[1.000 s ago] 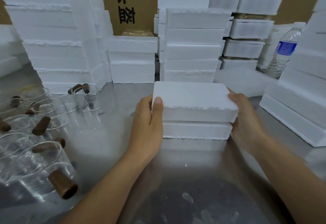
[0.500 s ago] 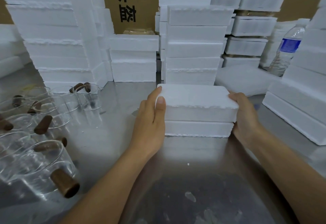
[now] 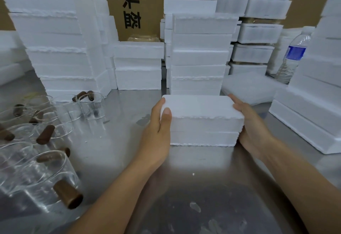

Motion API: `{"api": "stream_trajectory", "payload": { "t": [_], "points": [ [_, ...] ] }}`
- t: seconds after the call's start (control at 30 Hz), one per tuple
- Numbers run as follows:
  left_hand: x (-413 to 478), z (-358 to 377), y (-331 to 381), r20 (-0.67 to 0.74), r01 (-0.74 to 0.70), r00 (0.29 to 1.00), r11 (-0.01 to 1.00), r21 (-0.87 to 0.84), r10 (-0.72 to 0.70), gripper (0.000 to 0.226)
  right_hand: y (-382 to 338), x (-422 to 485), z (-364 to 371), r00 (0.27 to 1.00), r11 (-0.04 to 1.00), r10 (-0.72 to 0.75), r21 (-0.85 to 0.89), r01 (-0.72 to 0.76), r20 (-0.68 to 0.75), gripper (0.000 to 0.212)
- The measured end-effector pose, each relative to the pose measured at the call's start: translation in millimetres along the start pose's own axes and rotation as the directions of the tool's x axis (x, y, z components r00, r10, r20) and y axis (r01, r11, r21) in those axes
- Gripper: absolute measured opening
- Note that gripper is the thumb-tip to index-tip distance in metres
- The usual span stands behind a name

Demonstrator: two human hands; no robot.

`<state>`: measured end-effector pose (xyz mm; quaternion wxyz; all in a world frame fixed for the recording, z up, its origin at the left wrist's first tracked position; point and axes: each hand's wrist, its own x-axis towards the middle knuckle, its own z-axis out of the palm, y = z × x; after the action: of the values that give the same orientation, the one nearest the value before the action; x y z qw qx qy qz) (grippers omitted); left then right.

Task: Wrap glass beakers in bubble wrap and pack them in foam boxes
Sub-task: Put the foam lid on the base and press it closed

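A closed white foam box (image 3: 202,121) stands on the steel table in the middle, lid on top of its base. My left hand (image 3: 158,132) holds its left end, thumb up on the lid's corner. My right hand (image 3: 252,128) holds its right end, fingers along the far side. Several glass beakers (image 3: 42,171) with brown wooden handles lie and stand at the left; none is wrapped in bubble wrap that I can see.
Tall stacks of white foam boxes (image 3: 200,53) line the back and both sides. A cardboard box (image 3: 136,6) with black print stands behind them. A water bottle (image 3: 293,56) stands at the back right. Bare steel table (image 3: 184,187) lies near me.
Both hands slid the foam box a little away from me, toward the stacks, and kept hold of its ends.
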<state>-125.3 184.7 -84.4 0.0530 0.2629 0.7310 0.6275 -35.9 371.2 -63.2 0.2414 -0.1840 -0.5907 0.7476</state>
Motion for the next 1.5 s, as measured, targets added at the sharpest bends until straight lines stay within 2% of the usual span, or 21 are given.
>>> {"api": "stream_trajectory", "payload": {
  "t": [0.1, 0.17, 0.23, 0.37, 0.5, 0.63, 0.77, 0.9, 1.03, 1.1, 1.23, 1.33, 1.5],
  "points": [
    [1, -3, -1, -0.033, -0.003, 0.999, 0.999, -0.048, 0.002, 0.039, 1, -5, -3, 0.974, 0.991, -0.101, -0.069, 0.117, 0.203, 0.030],
    [4, -3, -2, -0.046, -0.004, 0.999, 0.997, -0.083, 0.001, 0.039, 1, -10, -7, 0.949, 0.968, -0.095, -0.193, 0.159, 0.302, 0.046],
    [6, -5, -3, -0.051, -0.007, 0.999, 0.994, -0.112, 0.002, 0.039, 3, -13, -14, 0.964, 0.930, -0.074, -0.330, 0.159, 0.256, 0.058],
    [6, -7, -2, -0.033, -0.008, 0.999, 0.993, -0.121, 0.004, 0.036, 2, -18, -15, 0.966, 0.884, -0.131, -0.415, 0.215, 0.222, 0.077],
    [5, -7, 1, -0.030, -0.009, 1.000, 0.994, -0.112, 0.005, 0.036, -2, -20, -14, 0.964, 0.889, -0.138, -0.401, 0.222, 0.229, 0.072],
    [2, -6, 1, -0.039, 0.001, 0.999, 0.993, -0.121, -0.005, 0.038, -6, -23, -11, 0.961, 0.901, -0.131, -0.376, 0.218, 0.244, 0.052],
    [8, 0, 3, -0.037, 0.018, 0.999, 0.990, -0.138, -0.023, 0.039, 3, -14, -12, 0.980, 0.910, -0.157, -0.367, 0.192, 0.124, 0.049],
    [25, 14, 8, -0.028, 0.063, 0.997, 0.984, -0.166, -0.069, 0.039, 9, 8, -17, 0.999, 0.961, -0.044, -0.275, 0.043, 0.002, 0.022],
    [42, 30, 9, -0.022, 0.124, 0.991, 0.981, -0.152, -0.129, 0.044, 13, 37, -16, 0.985, 0.981, 0.040, -0.178, -0.071, -0.169, 0.036],
    [53, 35, 8, -0.005, 0.155, 0.988, 0.979, -0.133, -0.157, 0.048, 13, 49, -14, 0.974, 0.987, 0.033, -0.148, -0.068, -0.224, 0.043],
    [76, 39, 5, 0.001, 0.222, 0.975, 0.969, -0.108, -0.223, 0.055, 11, 70, -11, 0.974, 0.993, -0.012, -0.121, -0.016, -0.224, 0.054],
    [91, 39, 0, 0.011, 0.301, 0.953, 0.945, -0.128, -0.302, 0.060, 13, 79, -10, 0.968, 0.987, -0.085, -0.154, 0.049, -0.237, 0.054],
    [100, 41, -4, 0.000, 0.355, 0.933, 0.918, -0.178, -0.360, 0.056, 20, 86, -6, 0.967, 0.985, -0.073, -0.170, 0.031, -0.243, 0.067]
  ]
}}
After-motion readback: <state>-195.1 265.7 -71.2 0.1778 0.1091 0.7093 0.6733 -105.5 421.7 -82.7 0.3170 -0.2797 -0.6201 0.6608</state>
